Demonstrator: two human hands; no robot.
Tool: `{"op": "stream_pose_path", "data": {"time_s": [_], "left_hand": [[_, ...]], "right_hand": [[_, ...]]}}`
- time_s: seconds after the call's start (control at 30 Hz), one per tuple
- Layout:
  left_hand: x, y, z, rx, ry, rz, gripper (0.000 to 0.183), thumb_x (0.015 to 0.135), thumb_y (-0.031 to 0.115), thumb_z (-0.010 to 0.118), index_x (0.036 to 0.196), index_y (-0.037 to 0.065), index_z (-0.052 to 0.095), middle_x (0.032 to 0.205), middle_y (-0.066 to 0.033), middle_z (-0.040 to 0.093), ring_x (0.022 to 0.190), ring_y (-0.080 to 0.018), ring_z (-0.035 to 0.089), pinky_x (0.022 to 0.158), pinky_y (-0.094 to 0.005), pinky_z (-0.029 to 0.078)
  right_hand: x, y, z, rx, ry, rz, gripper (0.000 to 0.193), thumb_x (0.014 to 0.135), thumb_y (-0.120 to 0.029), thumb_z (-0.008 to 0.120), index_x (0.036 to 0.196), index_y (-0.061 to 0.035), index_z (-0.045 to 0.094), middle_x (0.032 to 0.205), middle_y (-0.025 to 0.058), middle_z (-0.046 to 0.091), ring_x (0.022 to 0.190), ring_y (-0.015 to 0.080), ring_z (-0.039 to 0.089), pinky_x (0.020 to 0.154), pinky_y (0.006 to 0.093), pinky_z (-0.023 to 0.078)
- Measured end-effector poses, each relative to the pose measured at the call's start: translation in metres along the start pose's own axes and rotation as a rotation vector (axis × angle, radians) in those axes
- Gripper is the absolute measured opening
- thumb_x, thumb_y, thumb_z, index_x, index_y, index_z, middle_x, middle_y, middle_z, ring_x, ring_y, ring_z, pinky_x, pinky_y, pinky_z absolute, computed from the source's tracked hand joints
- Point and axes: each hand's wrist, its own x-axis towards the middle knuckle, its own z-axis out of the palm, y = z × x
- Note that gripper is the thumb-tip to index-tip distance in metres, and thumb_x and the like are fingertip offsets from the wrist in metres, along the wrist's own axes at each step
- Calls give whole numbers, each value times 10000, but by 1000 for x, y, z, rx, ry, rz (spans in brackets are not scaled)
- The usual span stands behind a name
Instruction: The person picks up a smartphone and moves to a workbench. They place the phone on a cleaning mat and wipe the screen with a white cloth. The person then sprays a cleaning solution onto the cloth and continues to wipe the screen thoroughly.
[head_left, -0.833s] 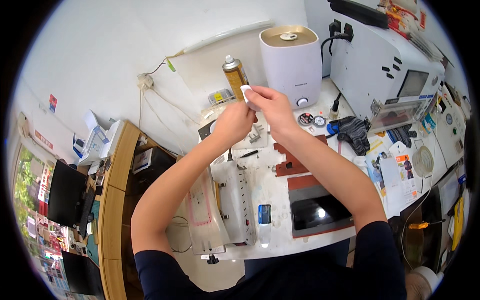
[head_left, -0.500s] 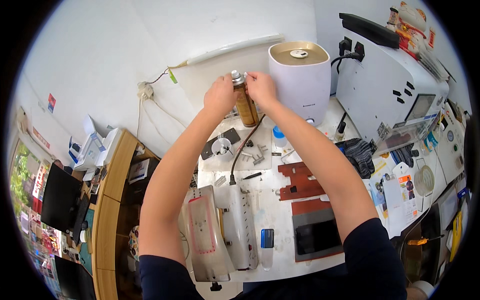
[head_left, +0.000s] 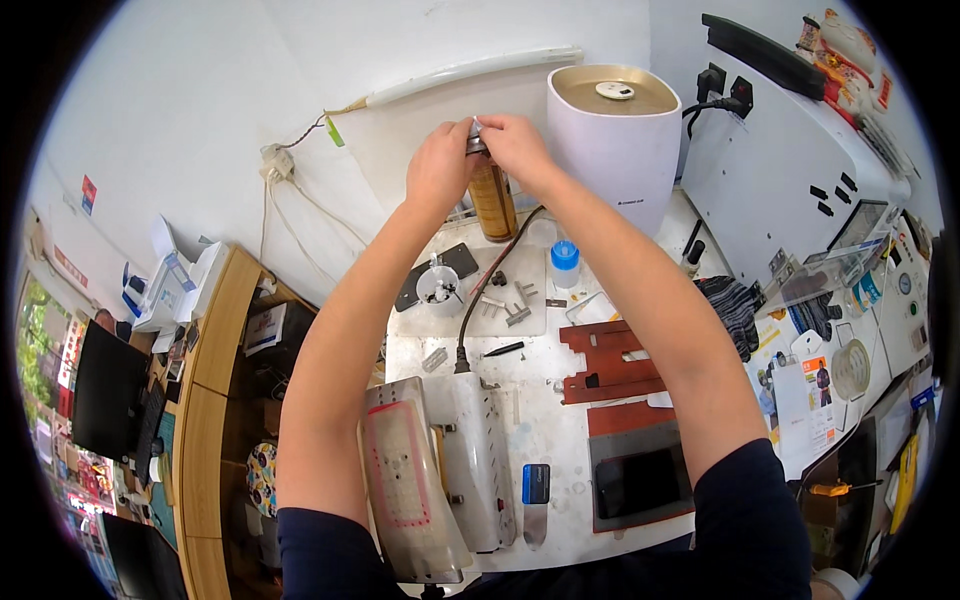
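A gold-brown spray can (head_left: 493,208) stands upright at the back of the white workbench, near the wall. My left hand (head_left: 440,168) closes around the left side of its silver top. From the right, my right hand (head_left: 513,150) pinches the same top, and the fingertips of both hands meet over the white nozzle. My fingers cover most of the nozzle. A white humidifier-like appliance (head_left: 615,160) with a gold top stands right of my right hand. Below the can lie a white cup (head_left: 438,290) and a small bottle with a blue cap (head_left: 565,256).
A heating plate machine (head_left: 470,465) occupies the bench's near left, its black cord running up toward the can. Right of it lie a blue-handled scraper (head_left: 536,485), a dark phone-like screen (head_left: 640,482) on a mat, and a red-brown cut pad (head_left: 605,375). A large white machine (head_left: 790,150) stands far right.
My right hand has moved in from beside the nozzle onto the can's top, joining the left hand. The white nozzle, visible before, is now mostly covered. The view has shifted slightly.
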Motion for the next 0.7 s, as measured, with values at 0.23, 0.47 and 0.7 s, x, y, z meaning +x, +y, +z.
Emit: {"op": "stream_pose_path", "data": {"time_s": [0.23,0.47,0.7], "left_hand": [[-1,0,-4,28,-3,-17,493,828,123,759,1296,45,623,1146,-170,677,1055,-377,649,874,-453,534],[4,4,8,-35,8,26,575,827,181,772,1355,61,579,1150,-171,671,1063,-375,642,854,-487,536],[-25,-55,5,-95,76,-154,1008,831,449,814,1631,236,240,1413,-212,563,1265,-349,584,1075,-434,468]], "right_hand": [[2,3,7,16,47,8,391,875,-127,517,1182,-23,735,1123,217,735,1049,348,708,928,414,535],[-14,-21,-14,-148,131,-35,394,891,-140,503,1196,-26,725,1125,222,729,1068,385,689,952,437,522],[-189,-82,-121,-648,-247,-647,375,984,-85,528,1342,-90,638,933,122,627,835,303,619,730,394,495]]}}
